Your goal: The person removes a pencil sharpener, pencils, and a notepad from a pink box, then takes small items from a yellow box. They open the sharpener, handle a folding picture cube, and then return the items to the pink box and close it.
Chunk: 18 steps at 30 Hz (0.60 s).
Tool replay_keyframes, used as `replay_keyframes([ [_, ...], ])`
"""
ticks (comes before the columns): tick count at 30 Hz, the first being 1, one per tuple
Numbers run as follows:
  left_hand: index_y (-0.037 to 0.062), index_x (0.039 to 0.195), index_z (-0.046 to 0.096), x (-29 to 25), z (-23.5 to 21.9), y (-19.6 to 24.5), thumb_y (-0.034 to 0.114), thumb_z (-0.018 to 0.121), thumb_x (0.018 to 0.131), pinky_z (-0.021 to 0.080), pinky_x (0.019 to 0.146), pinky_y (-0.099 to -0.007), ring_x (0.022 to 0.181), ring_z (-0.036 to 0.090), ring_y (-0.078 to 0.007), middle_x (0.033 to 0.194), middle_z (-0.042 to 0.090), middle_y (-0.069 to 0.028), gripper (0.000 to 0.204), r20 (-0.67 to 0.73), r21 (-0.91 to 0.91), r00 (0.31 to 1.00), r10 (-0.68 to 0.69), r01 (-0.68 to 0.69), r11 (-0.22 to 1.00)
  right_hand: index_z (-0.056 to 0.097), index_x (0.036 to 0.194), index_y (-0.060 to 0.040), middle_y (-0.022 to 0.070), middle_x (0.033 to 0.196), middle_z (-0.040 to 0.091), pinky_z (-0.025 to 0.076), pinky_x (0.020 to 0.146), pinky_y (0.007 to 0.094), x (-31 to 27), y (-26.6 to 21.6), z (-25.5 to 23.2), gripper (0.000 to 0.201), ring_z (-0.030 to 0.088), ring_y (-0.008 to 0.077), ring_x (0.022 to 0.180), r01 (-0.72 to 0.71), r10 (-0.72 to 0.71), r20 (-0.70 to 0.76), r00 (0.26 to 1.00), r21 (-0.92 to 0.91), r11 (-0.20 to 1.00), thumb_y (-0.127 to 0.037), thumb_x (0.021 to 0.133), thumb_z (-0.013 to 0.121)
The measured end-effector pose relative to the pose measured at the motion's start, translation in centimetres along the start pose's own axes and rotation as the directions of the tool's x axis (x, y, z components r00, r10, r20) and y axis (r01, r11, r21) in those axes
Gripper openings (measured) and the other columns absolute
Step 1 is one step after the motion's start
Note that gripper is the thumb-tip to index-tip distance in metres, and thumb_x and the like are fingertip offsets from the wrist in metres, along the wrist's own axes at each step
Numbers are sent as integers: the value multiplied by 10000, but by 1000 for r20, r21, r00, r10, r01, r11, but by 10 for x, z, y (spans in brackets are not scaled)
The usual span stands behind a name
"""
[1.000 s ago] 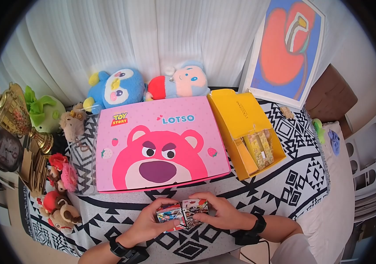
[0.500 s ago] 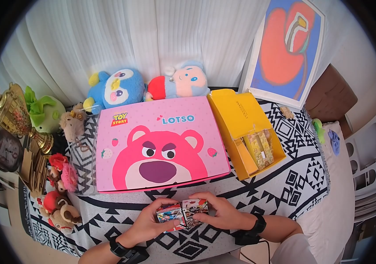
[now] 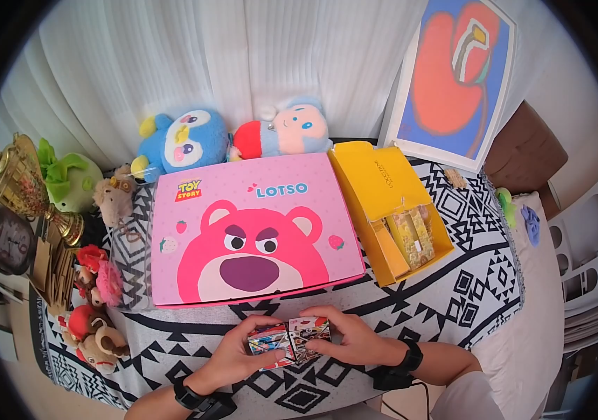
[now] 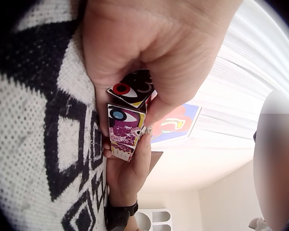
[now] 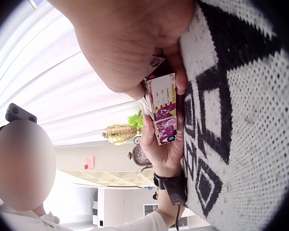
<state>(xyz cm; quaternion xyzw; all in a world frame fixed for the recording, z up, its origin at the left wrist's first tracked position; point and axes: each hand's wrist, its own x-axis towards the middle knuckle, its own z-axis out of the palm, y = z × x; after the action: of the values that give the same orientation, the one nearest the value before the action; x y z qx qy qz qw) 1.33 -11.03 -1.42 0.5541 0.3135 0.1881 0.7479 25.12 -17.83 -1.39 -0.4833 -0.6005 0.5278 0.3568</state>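
Both hands hold a small folding picture cube [image 3: 269, 340] low over the patterned cloth, in front of the pink box. Its two halves are slightly parted, with a narrow gap running between them. My left hand [image 3: 236, 355] grips the left half, thumb on the near side and fingers across the far edge. On the other half, my right hand [image 3: 356, 343] has its thumb on the top face and its fingers at the far corner. Printed eyes and purple patches show on the cube's side [image 4: 123, 130] in the left wrist view. Palms and fingers hide other faces.
A large pink Lotso box [image 3: 250, 231] lies just beyond the hands, beside an opened yellow box [image 3: 376, 182] with smaller packets inside. Plush toys [image 3: 190, 140] stand behind. Along the left are a gold trophy [image 3: 22, 175], a clock [image 3: 12, 238] and more soft toys [image 3: 96, 336].
Both hands keep the same grip and the cube stays as it was. Only the head view has shifted very slightly.
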Motion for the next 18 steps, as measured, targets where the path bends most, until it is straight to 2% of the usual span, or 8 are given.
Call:
replay_keyframes([
  [18, -3, 1264, 476, -1, 1, 2, 64, 736, 830, 473, 891, -258, 1037, 556, -113, 1148, 560, -64, 510, -3, 3, 1000, -6, 6, 1000, 429, 1319, -54, 172, 1147, 600, 490, 870, 347, 0, 1, 0, 518, 627, 260, 1023, 17, -17, -3, 1000, -21, 1000, -229, 897, 673],
])
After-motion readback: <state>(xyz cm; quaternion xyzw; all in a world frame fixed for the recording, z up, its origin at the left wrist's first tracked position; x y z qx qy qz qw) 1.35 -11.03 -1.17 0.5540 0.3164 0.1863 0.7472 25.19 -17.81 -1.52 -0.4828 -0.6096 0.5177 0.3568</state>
